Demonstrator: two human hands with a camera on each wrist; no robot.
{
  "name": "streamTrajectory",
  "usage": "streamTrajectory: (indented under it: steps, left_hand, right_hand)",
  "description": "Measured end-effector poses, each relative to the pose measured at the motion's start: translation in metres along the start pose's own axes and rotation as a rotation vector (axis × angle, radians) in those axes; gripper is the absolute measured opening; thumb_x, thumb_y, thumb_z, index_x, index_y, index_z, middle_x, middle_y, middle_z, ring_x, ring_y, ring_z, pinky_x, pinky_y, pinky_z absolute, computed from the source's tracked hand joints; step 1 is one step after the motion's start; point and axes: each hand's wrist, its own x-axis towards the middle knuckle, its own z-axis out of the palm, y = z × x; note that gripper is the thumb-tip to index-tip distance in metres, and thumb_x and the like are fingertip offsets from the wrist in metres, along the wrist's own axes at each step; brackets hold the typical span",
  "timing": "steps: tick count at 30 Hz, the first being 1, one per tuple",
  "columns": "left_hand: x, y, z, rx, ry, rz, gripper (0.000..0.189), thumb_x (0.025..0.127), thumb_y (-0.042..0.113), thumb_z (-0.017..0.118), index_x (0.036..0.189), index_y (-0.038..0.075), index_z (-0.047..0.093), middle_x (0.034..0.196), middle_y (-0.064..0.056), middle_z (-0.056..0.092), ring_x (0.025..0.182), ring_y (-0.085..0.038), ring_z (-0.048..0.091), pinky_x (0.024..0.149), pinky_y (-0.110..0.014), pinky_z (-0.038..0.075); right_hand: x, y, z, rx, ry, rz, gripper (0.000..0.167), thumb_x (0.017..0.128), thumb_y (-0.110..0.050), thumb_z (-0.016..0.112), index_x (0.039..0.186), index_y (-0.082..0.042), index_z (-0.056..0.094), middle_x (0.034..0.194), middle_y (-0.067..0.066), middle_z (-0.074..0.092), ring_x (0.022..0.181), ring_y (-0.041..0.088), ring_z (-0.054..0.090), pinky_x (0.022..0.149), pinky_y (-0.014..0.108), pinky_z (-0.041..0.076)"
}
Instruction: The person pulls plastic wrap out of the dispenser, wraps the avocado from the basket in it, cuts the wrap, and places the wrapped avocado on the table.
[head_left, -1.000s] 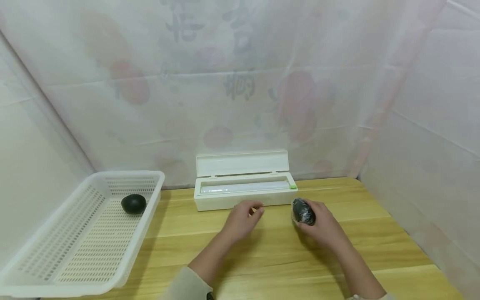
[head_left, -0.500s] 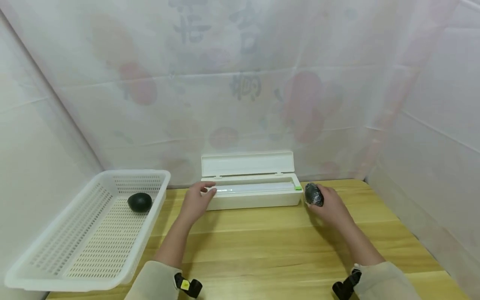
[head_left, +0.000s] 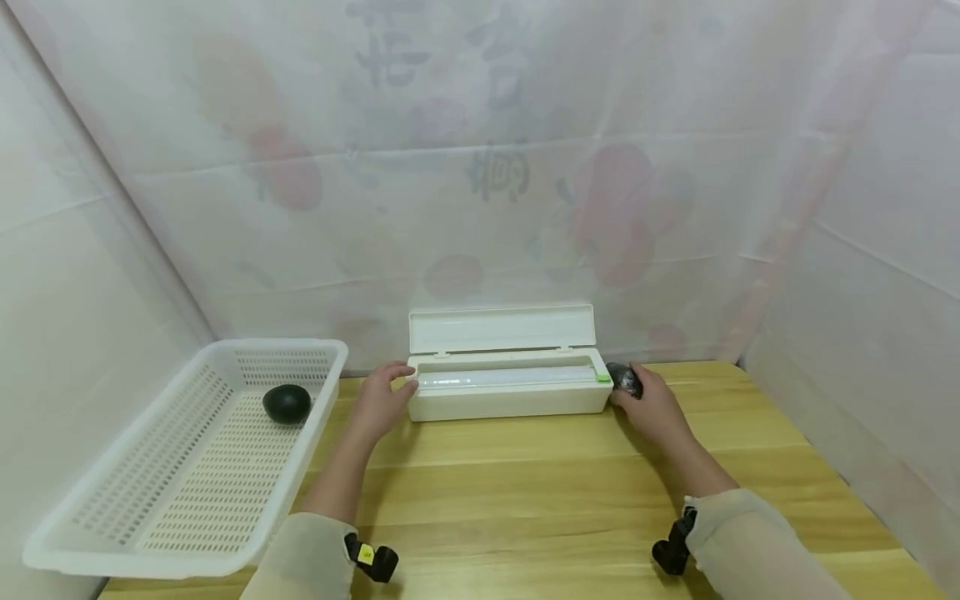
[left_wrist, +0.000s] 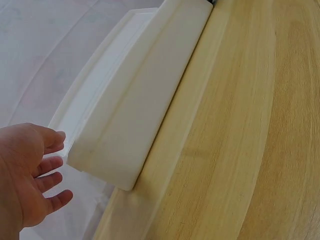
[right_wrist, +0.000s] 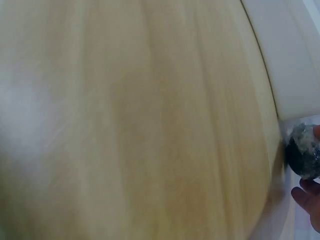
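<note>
My right hand (head_left: 654, 408) grips a dark avocado (head_left: 624, 379) covered in clear plastic wrap, just off the right end of a white cling film box (head_left: 510, 404). The right wrist view catches the wrapped avocado (right_wrist: 303, 152) and a few fingertips at its edge. A long roll (head_left: 510, 377) lies inside the box, whose lid (head_left: 502, 330) stands up at the back. At the box's left end is my left hand (head_left: 381, 402). Its fingers are loosely bent and hold nothing; in the left wrist view my left hand (left_wrist: 30, 170) sits beside the box corner.
A white slotted basket (head_left: 281, 492) stands at the left of the wooden table (head_left: 525, 500), with another dark avocado (head_left: 287, 404) in it. A printed white curtain (head_left: 480, 208) hangs close behind the box, with pale sheets at both sides.
My left hand has moved left from in front of the box to its left end. My right hand has carried the wrapped avocado right and back, to beside the box's right end.
</note>
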Motion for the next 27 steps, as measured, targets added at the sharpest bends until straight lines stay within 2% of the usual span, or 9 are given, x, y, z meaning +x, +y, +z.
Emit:
streamTrajectory:
  steps: [9,16,19,23,27]
  left_hand:
    - [0.005,-0.002,0.008,0.025,-0.065,0.013,0.036,0.098,0.023,0.058,0.127,0.002,0.063,0.155,-0.011,0.040,0.145,-0.037,0.030,0.117,-0.055,0.025]
    - [0.007,-0.005,0.013,0.009,-0.101,0.020,0.035,0.097,0.028,0.061,0.124,0.006,0.066,0.160,-0.011,0.030,0.150,-0.036,0.018,0.118,-0.057,0.020]
    - [0.008,-0.006,0.015,0.008,-0.091,0.020,0.030,0.096,0.028,0.063,0.117,0.009,0.070,0.160,-0.010,0.030,0.150,-0.035,0.017,0.118,-0.057,0.019]
    - [0.011,-0.007,0.017,-0.001,-0.063,0.012,0.021,0.095,0.026,0.063,0.102,0.010,0.073,0.159,-0.009,0.033,0.148,-0.038,0.023,0.116,-0.059,0.023]
    - [0.013,-0.008,0.019,0.010,-0.039,0.007,0.019,0.097,0.025,0.061,0.097,0.010,0.071,0.158,-0.009,0.035,0.146,-0.041,0.027,0.114,-0.059,0.027]
  right_hand:
    - [0.009,0.003,-0.001,0.022,0.000,0.028,0.076,0.098,-0.033,0.054,0.154,0.004,0.017,0.154,0.034,0.025,0.140,0.054,0.024,0.109,0.067,0.027]
    - [0.008,0.002,-0.003,0.027,-0.032,-0.002,0.084,0.098,-0.039,0.057,0.155,0.004,0.014,0.153,0.036,0.022,0.136,0.055,0.029,0.109,0.066,0.029]
    - [0.007,0.003,-0.003,0.032,-0.046,-0.019,0.085,0.098,-0.040,0.058,0.154,0.005,0.013,0.153,0.037,0.022,0.134,0.056,0.032,0.108,0.065,0.031]
    - [0.007,0.004,-0.004,0.030,-0.043,-0.042,0.084,0.097,-0.039,0.059,0.154,0.005,0.017,0.153,0.036,0.024,0.137,0.055,0.029,0.109,0.065,0.029]
    - [0.005,0.003,-0.007,0.015,-0.030,-0.062,0.080,0.096,-0.035,0.060,0.153,0.004,0.020,0.152,0.036,0.025,0.138,0.055,0.026,0.109,0.068,0.026]
